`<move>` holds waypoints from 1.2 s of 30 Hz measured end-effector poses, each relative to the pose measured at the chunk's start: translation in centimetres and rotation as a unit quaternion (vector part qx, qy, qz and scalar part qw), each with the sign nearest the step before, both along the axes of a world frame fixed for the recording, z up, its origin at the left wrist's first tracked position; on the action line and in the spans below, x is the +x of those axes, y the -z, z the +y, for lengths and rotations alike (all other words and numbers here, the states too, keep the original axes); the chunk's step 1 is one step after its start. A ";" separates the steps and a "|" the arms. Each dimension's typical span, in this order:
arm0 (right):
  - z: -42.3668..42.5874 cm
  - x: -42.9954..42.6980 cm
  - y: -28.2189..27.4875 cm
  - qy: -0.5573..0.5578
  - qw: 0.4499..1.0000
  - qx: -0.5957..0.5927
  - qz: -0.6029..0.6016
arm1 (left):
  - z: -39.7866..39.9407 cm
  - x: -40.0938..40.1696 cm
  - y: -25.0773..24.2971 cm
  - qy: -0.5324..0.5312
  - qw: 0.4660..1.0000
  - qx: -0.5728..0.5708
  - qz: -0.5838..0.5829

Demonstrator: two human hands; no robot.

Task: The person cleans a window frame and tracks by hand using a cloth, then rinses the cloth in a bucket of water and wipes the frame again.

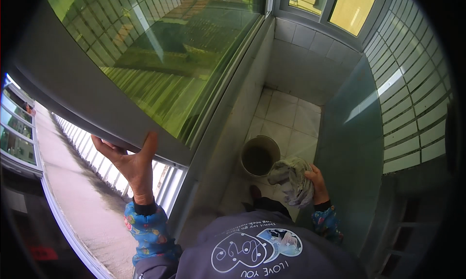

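Observation:
My left hand (134,166) grips the edge of a grey sliding window frame (109,100), thumb on the near face and fingers around the outer side. Behind that frame is a green-tinted glass pane (164,60), through which roofs show. A crumpled grey cloth (293,180) is bunched in my right hand (317,184), low in front of my body. Just left of the cloth, a bucket (260,156) with dark contents stands on the floor. The cloth overlaps the bucket's near right rim in view; whether they touch I cannot tell.
The window sill and track (218,107) run diagonally past my left side. A white-tiled floor (280,109) lies below, with a low tiled wall (305,60) at the far end. A tiled wall (407,107) rises on the right. Outside the open gap lies a pale ledge (72,169).

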State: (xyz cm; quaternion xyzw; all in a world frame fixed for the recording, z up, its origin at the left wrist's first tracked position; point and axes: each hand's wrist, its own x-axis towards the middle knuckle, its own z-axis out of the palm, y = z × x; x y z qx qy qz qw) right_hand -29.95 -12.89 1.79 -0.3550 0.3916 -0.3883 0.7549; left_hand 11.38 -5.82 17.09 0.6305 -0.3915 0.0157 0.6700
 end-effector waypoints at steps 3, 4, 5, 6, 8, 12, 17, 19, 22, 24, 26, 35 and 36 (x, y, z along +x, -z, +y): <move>-0.3 -0.2 1.3 -0.014 1.000 -0.002 0.009 | 2.6 0.1 0.3 -0.022 1.000 -0.012 -0.015; -0.4 -0.1 1.9 -0.033 0.999 0.002 0.006 | 3.8 0.4 0.5 -0.027 0.999 -0.009 -0.030; -0.6 -0.1 2.0 -0.051 0.999 0.006 0.004 | 5.2 0.8 0.8 -0.032 0.998 -0.005 -0.046; -0.6 0.5 1.2 -0.081 0.997 0.005 0.007 | 7.0 1.2 0.8 -0.043 0.998 0.005 -0.053; -0.7 0.5 1.5 -0.078 0.997 -0.001 0.005 | 9.9 2.2 1.6 -0.045 0.997 0.010 -0.056; -0.9 0.3 1.9 -0.084 0.996 0.003 -0.005 | 13.8 1.0 1.9 -0.107 0.991 0.029 -0.074; -1.9 0.6 3.2 -0.129 0.991 0.012 -0.012 | 20.1 1.8 3.8 -0.181 0.980 0.046 -0.074; -2.0 2.2 4.0 -0.144 0.989 -0.015 -0.008 | 23.3 1.6 4.1 -0.183 0.980 0.049 -0.053; -2.1 1.9 2.4 -0.170 0.984 -0.043 -0.037 | 25.0 -0.6 2.5 -0.197 0.972 0.114 -0.064; -2.8 0.3 2.2 -0.158 0.986 -0.053 -0.023 | 24.2 -1.0 3.1 -0.200 0.948 0.170 -0.180; -3.5 0.1 3.2 -0.152 0.986 -0.063 -0.041 | 22.5 -2.5 1.9 -0.167 0.985 0.012 -0.038; -6.5 -0.3 5.7 -0.184 0.974 -0.117 -0.055 | 33.0 -4.2 3.7 -0.170 0.985 0.042 -0.001; -7.3 -0.8 6.4 -0.179 0.975 -0.122 -0.058 | 33.5 -4.3 4.2 -0.154 0.987 0.005 0.042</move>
